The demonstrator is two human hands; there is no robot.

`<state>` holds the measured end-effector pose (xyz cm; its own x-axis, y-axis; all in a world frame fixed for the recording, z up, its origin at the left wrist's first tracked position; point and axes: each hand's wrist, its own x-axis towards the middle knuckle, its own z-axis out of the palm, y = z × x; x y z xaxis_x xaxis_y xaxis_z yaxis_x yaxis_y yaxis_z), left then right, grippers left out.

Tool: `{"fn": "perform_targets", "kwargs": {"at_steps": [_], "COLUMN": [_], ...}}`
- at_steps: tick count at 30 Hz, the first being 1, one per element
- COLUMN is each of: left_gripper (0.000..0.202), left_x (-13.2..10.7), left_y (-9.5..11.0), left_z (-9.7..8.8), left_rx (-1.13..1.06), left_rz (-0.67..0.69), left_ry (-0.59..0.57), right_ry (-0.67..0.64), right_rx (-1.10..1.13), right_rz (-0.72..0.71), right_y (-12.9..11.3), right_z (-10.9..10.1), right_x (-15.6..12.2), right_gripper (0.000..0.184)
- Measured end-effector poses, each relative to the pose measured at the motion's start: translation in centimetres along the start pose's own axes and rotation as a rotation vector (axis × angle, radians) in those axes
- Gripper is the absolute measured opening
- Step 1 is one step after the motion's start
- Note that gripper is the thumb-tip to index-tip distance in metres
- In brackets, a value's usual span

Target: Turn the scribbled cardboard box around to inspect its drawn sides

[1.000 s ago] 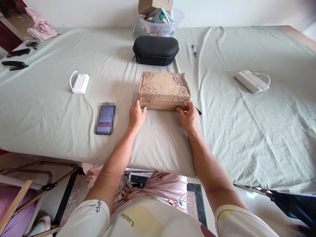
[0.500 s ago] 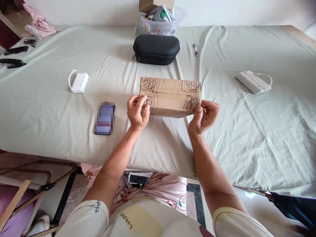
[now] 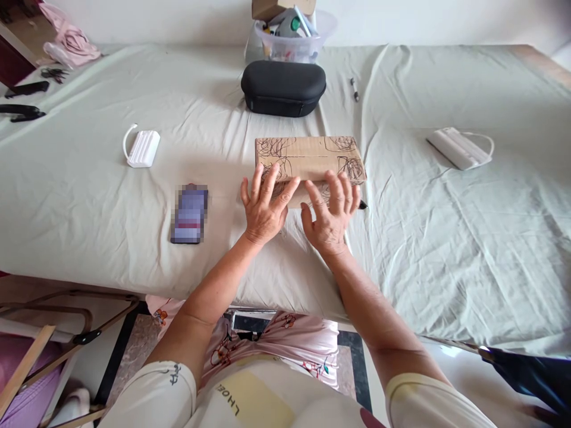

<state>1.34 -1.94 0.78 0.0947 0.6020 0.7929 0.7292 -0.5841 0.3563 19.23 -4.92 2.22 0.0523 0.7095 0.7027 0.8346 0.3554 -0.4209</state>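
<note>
A brown cardboard box (image 3: 307, 156) with black scribbles near its corners lies on the cloth-covered table. My left hand (image 3: 266, 205) is spread, its fingertips over the near left part of the box. Beside it my right hand (image 3: 332, 211) has its fingers apart at the near right edge of the box. Neither hand grasps the box; whether the fingertips press on it I cannot tell. A small black tip (image 3: 363, 205) of something shows at the box's near right corner, the rest hidden.
A phone (image 3: 190, 214) lies to the left. White devices with loop straps sit at left (image 3: 143, 148) and right (image 3: 459, 148). Behind the box are a black zip case (image 3: 284, 89), a pen (image 3: 354, 89) and a clear plastic basin (image 3: 289, 47) of items.
Both hands have left the sides of the box and come inward to its near edge, fingers spreading. The box has tilted or turned slightly. A black tip now shows at its near right corner.
</note>
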Motion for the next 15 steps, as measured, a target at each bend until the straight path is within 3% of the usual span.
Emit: {"fn": "perform_targets", "kwargs": {"at_steps": [3, 6, 15], "left_gripper": [0.039, 0.04, 0.049], "left_x": [-0.2, -0.2, 0.4], "left_y": [0.4, 0.4, 0.6], "left_z": [0.3, 0.2, -0.5], "left_rx": [-0.02, -0.026, 0.124], "left_rz": [-0.008, -0.01, -0.063], "left_ry": [-0.028, -0.037, -0.146], "right_ry": [-0.087, -0.055, 0.078], "right_rx": [0.042, 0.005, -0.129], "right_rz": [-0.028, -0.058, 0.025], "right_y": [-1.3, -1.1, 3.8], "right_z": [0.6, 0.9, -0.1], "right_x": [-0.4, -0.6, 0.3], "right_gripper": [0.051, 0.053, 0.047]}}
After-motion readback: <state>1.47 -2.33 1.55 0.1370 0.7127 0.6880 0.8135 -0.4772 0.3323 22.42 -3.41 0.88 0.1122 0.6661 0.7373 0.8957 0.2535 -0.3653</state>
